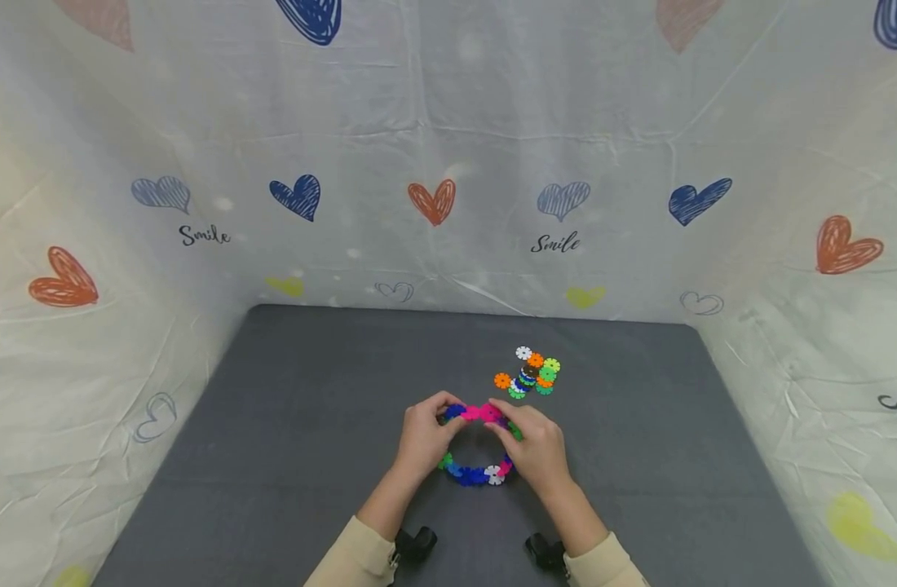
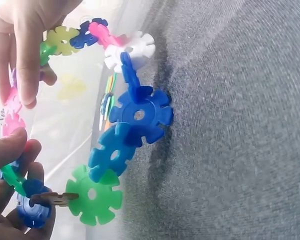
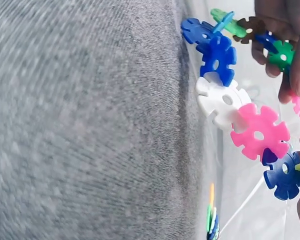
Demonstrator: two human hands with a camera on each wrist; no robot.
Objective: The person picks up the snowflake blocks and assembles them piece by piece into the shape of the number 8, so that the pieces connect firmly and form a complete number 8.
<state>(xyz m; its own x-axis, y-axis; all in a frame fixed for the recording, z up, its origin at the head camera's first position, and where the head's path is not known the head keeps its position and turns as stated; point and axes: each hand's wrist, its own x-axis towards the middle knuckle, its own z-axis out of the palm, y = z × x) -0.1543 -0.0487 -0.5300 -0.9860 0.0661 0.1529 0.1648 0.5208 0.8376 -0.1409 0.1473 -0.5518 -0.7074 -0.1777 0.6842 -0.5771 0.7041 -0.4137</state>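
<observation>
Locate the ring of notched discs (image 1: 470, 476) at the lower centre of the head frame, over the worktop (image 1: 309, 489). Expect light, smooth plastic: discs probably stiff, slot joints liable to flex or part if twisted. Hold it by the flat faces at the pink discs (image 1: 488, 413), along the ring's top. Grip: your left hand (image 1: 422, 436) and right hand (image 1: 538, 447) each pinch this stretch, thumb opposing fingers. Your forearms (image 1: 381, 501) converge from the frame's lower edge.
</observation>
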